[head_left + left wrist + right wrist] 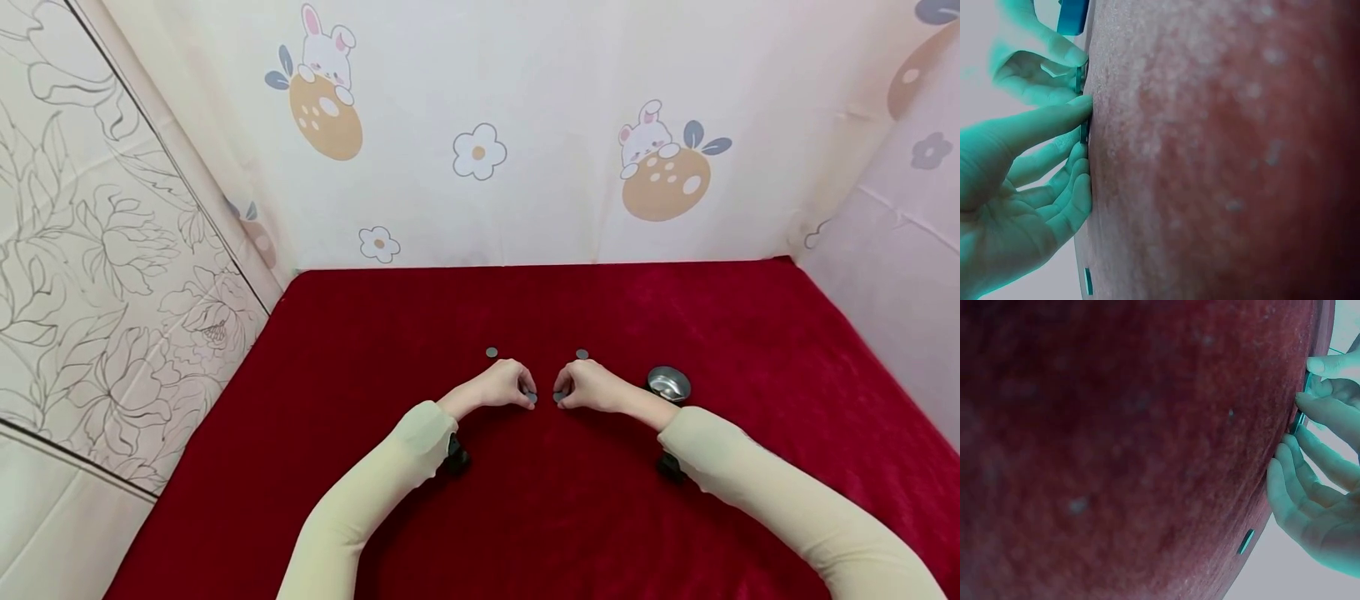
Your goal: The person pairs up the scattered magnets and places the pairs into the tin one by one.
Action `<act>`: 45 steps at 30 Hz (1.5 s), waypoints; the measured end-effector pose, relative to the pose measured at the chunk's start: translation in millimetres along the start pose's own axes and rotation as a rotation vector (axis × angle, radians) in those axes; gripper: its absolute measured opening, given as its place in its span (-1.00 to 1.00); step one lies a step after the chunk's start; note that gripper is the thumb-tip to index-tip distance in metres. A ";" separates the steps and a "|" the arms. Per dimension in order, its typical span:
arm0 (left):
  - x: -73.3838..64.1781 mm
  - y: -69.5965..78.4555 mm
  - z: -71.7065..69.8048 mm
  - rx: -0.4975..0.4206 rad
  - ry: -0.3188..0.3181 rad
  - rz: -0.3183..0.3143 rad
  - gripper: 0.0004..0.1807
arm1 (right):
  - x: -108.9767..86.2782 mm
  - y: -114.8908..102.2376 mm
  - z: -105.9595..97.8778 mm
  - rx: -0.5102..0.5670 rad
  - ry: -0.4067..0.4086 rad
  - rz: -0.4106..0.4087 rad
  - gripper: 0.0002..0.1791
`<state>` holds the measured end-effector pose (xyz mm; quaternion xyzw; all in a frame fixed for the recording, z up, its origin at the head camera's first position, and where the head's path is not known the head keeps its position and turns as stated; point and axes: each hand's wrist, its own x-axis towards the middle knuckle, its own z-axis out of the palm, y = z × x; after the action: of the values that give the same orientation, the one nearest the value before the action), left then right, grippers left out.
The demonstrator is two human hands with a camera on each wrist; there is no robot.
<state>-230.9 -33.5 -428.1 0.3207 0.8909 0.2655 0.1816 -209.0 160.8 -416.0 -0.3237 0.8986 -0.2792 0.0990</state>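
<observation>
My left hand (504,383) pinches a small flat grey disc (531,398) by its edges, thumb on the near side and fingers on the far side. Facing it across a narrow gap, my right hand (590,386) pinches a matching grey disc (559,397). Both discs are down at the red cloth. In the left wrist view, the left hand's disc (1084,132) shows edge-on between thumb and fingers. The right wrist view also has the right hand's disc (1299,422) edge-on. Beyond the hands lie two more grey discs, one at left (491,352) and one at right (582,354).
A small shiny metal bowl (668,384) stands to the right, just beyond my right wrist. Red plush cloth (555,517) covers the table. A patterned curtain (555,200) hangs along the back edge, with a flower-drawn panel (97,225) at the left.
</observation>
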 end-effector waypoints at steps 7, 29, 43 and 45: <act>2.4 4.7 1.3 0.004 -0.003 0.008 -0.79 | 3.2 -0.6 2.1 0.006 0.006 0.002 -0.89; 6.3 10.8 5.9 0.012 -0.001 -0.003 -0.79 | 6.5 -2.5 5.7 0.028 0.002 -0.014 -0.91; 4.9 13.8 5.0 0.072 -0.025 -0.007 -0.72 | -11.0 -2.2 -5.4 0.035 0.007 -0.011 -0.77; 4.4 15.0 4.9 0.068 -0.019 0.003 -0.73 | -16.8 -1.3 -7.8 0.041 0.017 -0.014 -0.76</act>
<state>-224.5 -18.9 -423.8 0.3305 0.8972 0.2322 0.1787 -198.2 174.1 -408.9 -0.3256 0.8912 -0.3009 0.0962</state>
